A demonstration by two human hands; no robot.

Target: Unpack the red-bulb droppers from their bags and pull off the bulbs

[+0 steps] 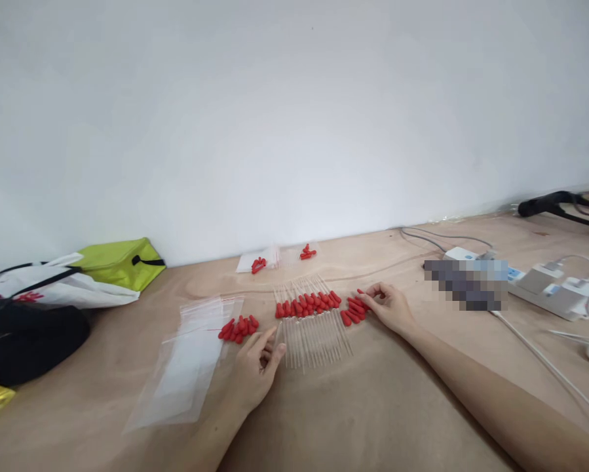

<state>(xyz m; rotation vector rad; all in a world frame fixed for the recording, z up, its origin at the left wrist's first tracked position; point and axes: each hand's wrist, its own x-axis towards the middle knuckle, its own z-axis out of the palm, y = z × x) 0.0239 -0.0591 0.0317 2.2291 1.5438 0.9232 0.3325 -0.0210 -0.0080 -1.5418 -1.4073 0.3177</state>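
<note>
Thin clear glass dropper tubes (316, 344) lie side by side in a row in front of me, with red rubber bulbs (308, 304) across their middle. More tubes (299, 286) reach out behind the bulbs. My left hand (257, 367) rests at the row's left edge, fingers curled with thumb and forefinger apart; I see nothing held in it. To the right, my right hand (390, 306) pinches a red rubber bulb (361, 292) over a small group of loose bulbs (352, 315). Another pile of red bulbs (238, 329) lies just beyond my left hand.
Clear zip bags (186, 367) lie left of my left hand. By the wall, small bags (247, 262) have a few red bulbs (258, 265) on them. A green bag (120, 265) and black cloth item (33, 341) stand left; power strips (550, 292) and cables lie right.
</note>
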